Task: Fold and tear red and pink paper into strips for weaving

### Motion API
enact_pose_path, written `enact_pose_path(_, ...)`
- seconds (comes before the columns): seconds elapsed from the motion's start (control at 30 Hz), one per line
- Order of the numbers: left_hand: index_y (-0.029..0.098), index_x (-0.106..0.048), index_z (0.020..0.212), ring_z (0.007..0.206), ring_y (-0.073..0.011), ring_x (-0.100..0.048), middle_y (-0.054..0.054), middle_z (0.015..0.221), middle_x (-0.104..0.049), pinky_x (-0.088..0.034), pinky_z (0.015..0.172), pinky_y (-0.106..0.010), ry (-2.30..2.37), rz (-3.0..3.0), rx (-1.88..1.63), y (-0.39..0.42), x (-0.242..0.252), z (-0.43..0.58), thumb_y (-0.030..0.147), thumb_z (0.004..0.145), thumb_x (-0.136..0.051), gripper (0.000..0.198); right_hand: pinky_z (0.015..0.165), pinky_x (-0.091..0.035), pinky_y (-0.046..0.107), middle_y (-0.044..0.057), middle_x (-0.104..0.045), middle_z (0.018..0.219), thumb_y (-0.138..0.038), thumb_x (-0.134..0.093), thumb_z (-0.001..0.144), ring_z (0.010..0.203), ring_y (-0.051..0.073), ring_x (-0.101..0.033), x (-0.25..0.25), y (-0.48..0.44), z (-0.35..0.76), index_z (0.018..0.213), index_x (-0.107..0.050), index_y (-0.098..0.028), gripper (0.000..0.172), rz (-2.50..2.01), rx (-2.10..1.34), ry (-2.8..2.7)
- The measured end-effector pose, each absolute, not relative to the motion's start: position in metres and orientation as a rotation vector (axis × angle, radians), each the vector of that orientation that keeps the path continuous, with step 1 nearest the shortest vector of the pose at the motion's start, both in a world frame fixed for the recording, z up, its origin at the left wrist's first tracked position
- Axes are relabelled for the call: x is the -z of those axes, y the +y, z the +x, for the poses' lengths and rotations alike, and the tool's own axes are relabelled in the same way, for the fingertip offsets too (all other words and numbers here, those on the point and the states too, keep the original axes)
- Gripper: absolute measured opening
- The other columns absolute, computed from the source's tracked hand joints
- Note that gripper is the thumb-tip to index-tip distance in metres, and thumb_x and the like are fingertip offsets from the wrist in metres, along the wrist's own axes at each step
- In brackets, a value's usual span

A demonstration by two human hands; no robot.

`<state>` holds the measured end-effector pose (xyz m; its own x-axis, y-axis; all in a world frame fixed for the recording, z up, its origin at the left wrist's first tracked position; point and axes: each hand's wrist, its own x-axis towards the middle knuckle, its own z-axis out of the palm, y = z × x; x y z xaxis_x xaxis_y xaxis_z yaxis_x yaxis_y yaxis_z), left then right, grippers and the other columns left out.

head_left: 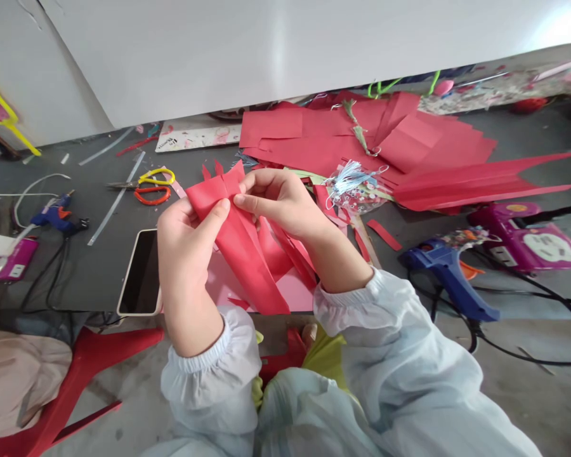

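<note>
A folded strip of red paper point(242, 244) with a pointed, notched top is held up in front of me over the dark table point(99, 266). My left hand point(186, 251) grips its left side, thumb pressed on the front near the top. My right hand point(278, 200) pinches the top right of the same paper, fingers curled behind it. More red paper pieces point(285, 254) and a pink sheet point(297, 292) lie just under the hands.
A phone point(141, 273) lies left of my hands. Scissors with yellow and red handles point(153, 184) and a blue glue gun point(57, 214) are at the far left. Another blue glue gun point(450, 273), a purple power strip point(533, 241), cables and red paper sheets point(390, 136) are right.
</note>
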<state>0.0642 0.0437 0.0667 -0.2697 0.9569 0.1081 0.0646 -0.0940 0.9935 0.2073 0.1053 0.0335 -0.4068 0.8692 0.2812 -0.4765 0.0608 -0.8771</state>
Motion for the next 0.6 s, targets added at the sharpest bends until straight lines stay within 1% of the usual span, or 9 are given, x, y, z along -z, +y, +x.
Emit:
enact_pose_path(0.07,0.02,-0.078,0.084,0.071,-0.0156,-0.067,-0.001,0.07,-0.07,-0.057,0.066,-0.026,1.394,1.178,-1.497,0.0444,-0.0663,0.0652,0.026,0.075,-0.081,0.011,0.043,-0.046,0.016,-0.007,-0.058,0.056,-0.034,-0.092,0.065,0.047,0.005,-0.053,-0.0336,0.1052,0.2067,0.075,-0.065,-0.015,0.035,-0.453,-1.574,-1.257)
enact_pose_path(0.2,0.022,-0.079,0.082,0.074,-0.0155,-0.068,-0.001,0.075,-0.072,-0.059,0.068,-0.026,1.369,1.166,-1.548,0.0453,-0.0658,0.0676,0.025,0.075,-0.082,0.008,0.044,-0.045,0.017,-0.005,-0.06,0.062,-0.038,-0.091,0.065,0.05,0.004,-0.052,-0.0342,0.105,0.2055,0.075,-0.064,-0.014,0.037,-0.451,-1.549,-1.258)
enact_pose_path(0.3,0.022,-0.078,0.082,0.078,-0.0176,-0.07,-0.002,0.077,-0.073,-0.06,0.07,-0.028,1.381,1.155,-1.559,0.0452,-0.0652,0.0686,0.028,0.074,-0.083,0.011,0.046,-0.044,0.017,-0.005,-0.059,0.063,-0.039,-0.09,0.067,0.052,0.004,-0.052,-0.0344,0.1047,0.2052,0.074,-0.063,-0.015,0.037,-0.426,-1.515,-1.263)
enact_pose_path(0.43,0.023,-0.076,0.084,0.084,-0.0211,-0.072,-0.002,0.082,-0.074,-0.062,0.074,-0.033,1.372,1.173,-1.559,0.0451,-0.0645,0.0693,0.036,0.073,-0.084,0.019,0.049,-0.044,0.019,-0.005,-0.058,0.064,-0.041,-0.089,0.069,0.054,0.005,-0.051,-0.0355,0.104,0.2054,0.073,-0.062,-0.016,0.037,-0.395,-1.484,-1.269)
enact_pose_path(0.6,0.022,-0.075,0.084,0.085,-0.0214,-0.071,-0.001,0.083,-0.074,-0.061,0.075,-0.034,1.39,1.188,-1.536,0.0452,-0.0649,0.0705,0.04,0.075,-0.082,0.021,0.051,-0.043,0.021,-0.005,-0.056,0.065,-0.047,-0.088,0.069,0.056,0.006,-0.049,-0.0365,0.1036,0.2052,0.072,-0.06,-0.018,0.04,-0.423,-1.482,-1.276)
